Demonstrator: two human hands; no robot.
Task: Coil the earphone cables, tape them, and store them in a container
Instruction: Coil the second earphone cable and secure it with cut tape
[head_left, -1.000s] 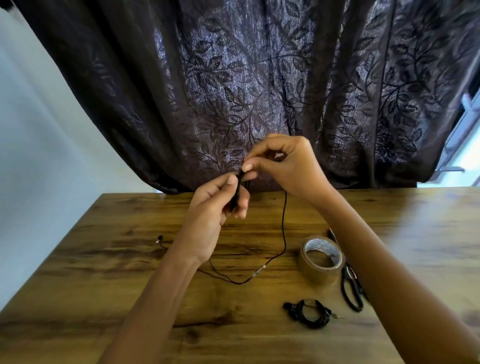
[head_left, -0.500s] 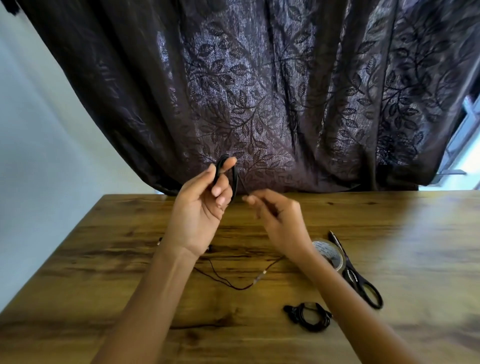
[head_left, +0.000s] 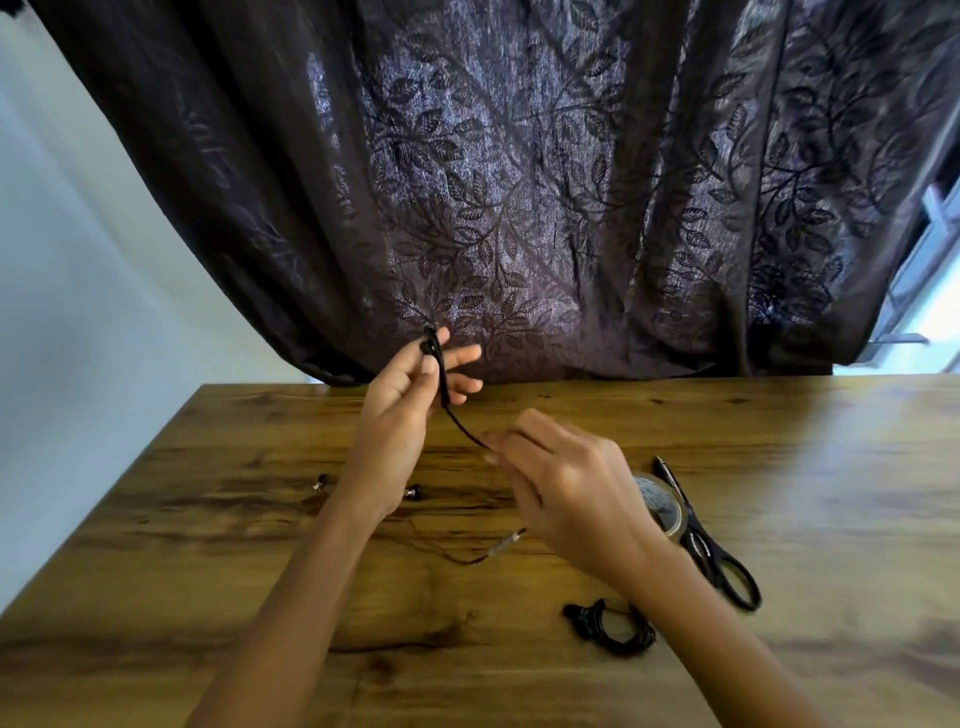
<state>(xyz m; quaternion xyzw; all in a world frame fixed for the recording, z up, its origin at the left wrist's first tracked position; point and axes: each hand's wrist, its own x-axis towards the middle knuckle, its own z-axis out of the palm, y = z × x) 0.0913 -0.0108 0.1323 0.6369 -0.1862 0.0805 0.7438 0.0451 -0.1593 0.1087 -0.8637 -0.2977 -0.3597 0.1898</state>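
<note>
Two earphone sets are out. Nearest, below the right wrist, a finished coil of black earphone cable (head_left: 610, 626) lies as a tight, knobbly ring on the brown, grained wooden table (head_left: 831, 467). Right of the grips lie black-handled scissors (head_left: 724, 574) and, half hidden behind the right hand, a glossy roll of brownish tape (head_left: 662, 506).

Below the grips, the slack tail with its slim metal jack plug (head_left: 506, 543) trails on the wood. Dragged upward, it could snag or kink on itself.

A thin black cable (head_left: 460, 423) runs taut between the hands. The right hand (head_left: 566, 488) pinches it at the fingertips, though blur hides the detail. The left hand (head_left: 405, 405) pins a few small loops under its thumb, the other fingers splayed.

That pinch looks light. The wire seems slick and springy, so the loops could fan open before tape reaches them, and a hard pull might strain the fine cord.

One small black earbud (head_left: 413, 491) lies beside the left wrist, its twin (head_left: 320, 482) further left.

No container shows. Beyond the left hand hangs a dark, sheeny leaf-patterned curtain (head_left: 519, 208).
</note>
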